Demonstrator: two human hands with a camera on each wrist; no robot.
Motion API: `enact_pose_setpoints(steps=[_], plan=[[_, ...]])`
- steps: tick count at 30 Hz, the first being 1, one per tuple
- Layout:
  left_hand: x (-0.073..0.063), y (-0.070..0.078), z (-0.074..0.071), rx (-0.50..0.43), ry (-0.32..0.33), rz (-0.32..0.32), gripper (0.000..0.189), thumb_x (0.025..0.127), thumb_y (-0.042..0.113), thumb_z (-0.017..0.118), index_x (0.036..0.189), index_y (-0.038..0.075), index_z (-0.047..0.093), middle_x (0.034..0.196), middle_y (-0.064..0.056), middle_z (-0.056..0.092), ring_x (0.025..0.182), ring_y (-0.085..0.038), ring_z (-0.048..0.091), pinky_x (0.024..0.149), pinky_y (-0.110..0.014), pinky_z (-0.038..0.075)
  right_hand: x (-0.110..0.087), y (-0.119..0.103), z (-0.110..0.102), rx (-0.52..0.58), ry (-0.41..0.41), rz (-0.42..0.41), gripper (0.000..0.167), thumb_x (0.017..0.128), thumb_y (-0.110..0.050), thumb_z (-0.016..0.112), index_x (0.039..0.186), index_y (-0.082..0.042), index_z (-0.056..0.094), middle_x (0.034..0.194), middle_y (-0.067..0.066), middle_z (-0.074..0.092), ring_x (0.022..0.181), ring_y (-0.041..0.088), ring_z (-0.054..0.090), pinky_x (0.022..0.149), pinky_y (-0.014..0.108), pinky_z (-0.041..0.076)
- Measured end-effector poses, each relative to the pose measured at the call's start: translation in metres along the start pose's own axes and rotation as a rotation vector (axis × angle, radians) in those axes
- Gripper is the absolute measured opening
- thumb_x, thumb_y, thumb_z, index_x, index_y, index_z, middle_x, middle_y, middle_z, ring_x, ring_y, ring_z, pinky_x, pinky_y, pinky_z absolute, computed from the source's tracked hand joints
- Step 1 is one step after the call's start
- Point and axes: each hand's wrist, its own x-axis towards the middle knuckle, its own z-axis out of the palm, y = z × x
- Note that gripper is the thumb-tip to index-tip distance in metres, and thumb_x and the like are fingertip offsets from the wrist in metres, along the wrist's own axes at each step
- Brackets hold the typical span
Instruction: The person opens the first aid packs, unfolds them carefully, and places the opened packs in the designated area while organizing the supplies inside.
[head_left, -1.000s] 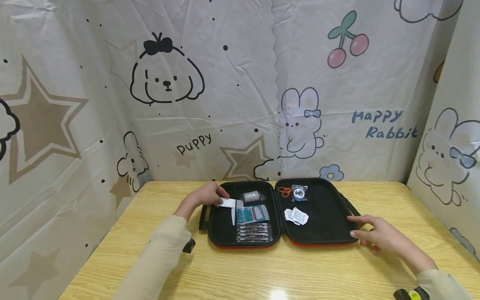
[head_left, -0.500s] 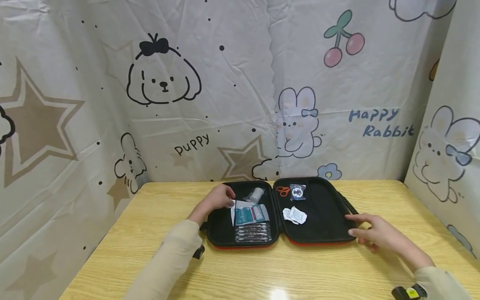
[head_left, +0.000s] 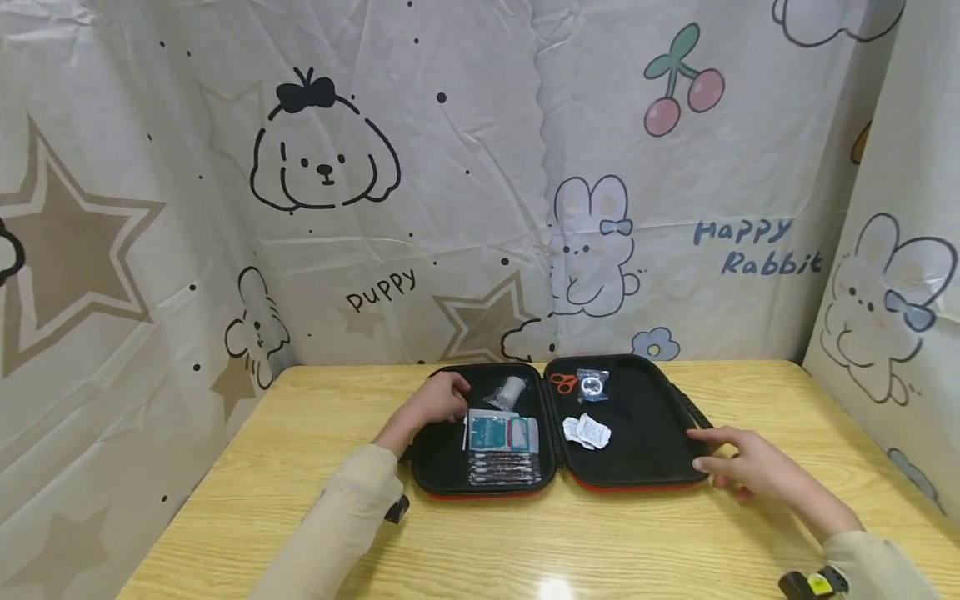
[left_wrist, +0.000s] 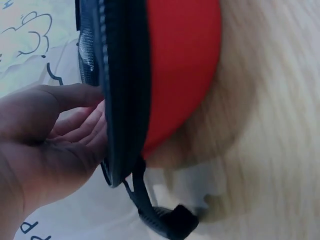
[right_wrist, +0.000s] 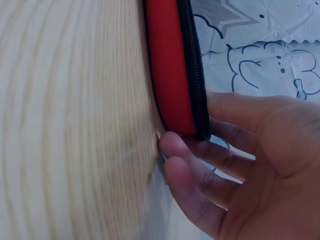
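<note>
A black first-aid case (head_left: pixel 630 417) with a red outer shell lies unfolded on the table. Over its left half, my left hand (head_left: pixel 442 397) reaches in at the back left with fingers pointing down. In the left wrist view the rim hides those fingertips. Just right of them is a pale packet (head_left: pixel 491 413), mostly under a teal packet (head_left: pixel 491 433). In front lie cotton swab packs (head_left: pixel 504 468), and behind, a wrapped bandage roll (head_left: pixel 512 392). At the case's right corner my right hand (head_left: pixel 757 471) holds the edge, thumb against the zipped rim (right_wrist: pixel 192 65).
In the right half sit orange-handled scissors (head_left: pixel 563 383), a wrapped tape roll (head_left: pixel 592 385) and small white packets (head_left: pixel 587 432). The wooden table (head_left: pixel 480 542) ends at a printed cloth backdrop (head_left: pixel 465 167). A strap handle (left_wrist: pixel 165 220) hangs from the case's left side.
My left hand has moved the pale packet right, beside the teal one, and let it go. The bandage roll has turned to a slant. My right hand stays at the corner.
</note>
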Motion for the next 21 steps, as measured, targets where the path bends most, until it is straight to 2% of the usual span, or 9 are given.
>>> enact_pose_setpoints(steps=[3, 7, 9, 14, 21], plan=[[0.0, 0.002, 0.0, 0.038, 0.04, 0.009, 0.033, 0.087, -0.001, 0.063, 0.12, -0.003, 0.061, 0.088, -0.012, 0.069, 0.07, -0.018, 0.062, 0.066, -0.031, 0.055, 0.001, -0.001, 0.001, 0.008, -0.003, 0.003, 0.065, 0.092, -0.021, 0.07, 0.145, 0.006, 0.043, 0.101, 0.013, 0.051, 0.056, 0.011, 0.052, 0.045, 0.026, 0.045], [-0.003, 0.012, 0.0, 0.209, 0.11, 0.053, 0.028, 0.09, 0.006, 0.063, 0.117, -0.001, 0.064, 0.102, -0.015, 0.068, 0.086, -0.023, 0.062, 0.082, -0.039, 0.054, 0.0, -0.002, 0.001, 0.007, -0.003, 0.0, 0.064, 0.092, -0.02, 0.07, 0.144, 0.007, 0.043, 0.1, 0.013, 0.05, 0.055, 0.011, 0.053, 0.044, 0.026, 0.045], [-0.005, 0.02, 0.0, 0.251, 0.121, 0.084, 0.026, 0.091, 0.009, 0.064, 0.116, 0.0, 0.066, 0.109, -0.016, 0.067, 0.096, -0.026, 0.062, 0.09, -0.043, 0.053, 0.0, -0.002, 0.001, 0.002, 0.0, -0.004, 0.064, 0.092, -0.019, 0.07, 0.144, 0.008, 0.043, 0.1, 0.013, 0.051, 0.055, 0.011, 0.053, 0.043, 0.026, 0.045], [-0.01, 0.038, 0.01, 0.219, 0.073, 0.19, 0.025, 0.093, 0.011, 0.064, 0.116, 0.002, 0.067, 0.112, -0.014, 0.066, 0.103, -0.025, 0.062, 0.093, -0.043, 0.051, 0.0, -0.003, 0.001, -0.008, 0.005, -0.001, 0.065, 0.091, -0.02, 0.071, 0.144, 0.008, 0.044, 0.1, 0.013, 0.051, 0.056, 0.012, 0.055, 0.044, 0.028, 0.047], [-0.014, 0.053, 0.033, 0.153, -0.064, 0.331, 0.027, 0.096, 0.014, 0.063, 0.12, 0.004, 0.066, 0.115, -0.01, 0.065, 0.104, -0.022, 0.063, 0.089, -0.038, 0.053, 0.002, -0.006, 0.003, -0.02, 0.009, 0.002, 0.065, 0.091, -0.019, 0.071, 0.143, 0.008, 0.044, 0.097, 0.012, 0.051, 0.056, 0.012, 0.055, 0.043, 0.029, 0.047]])
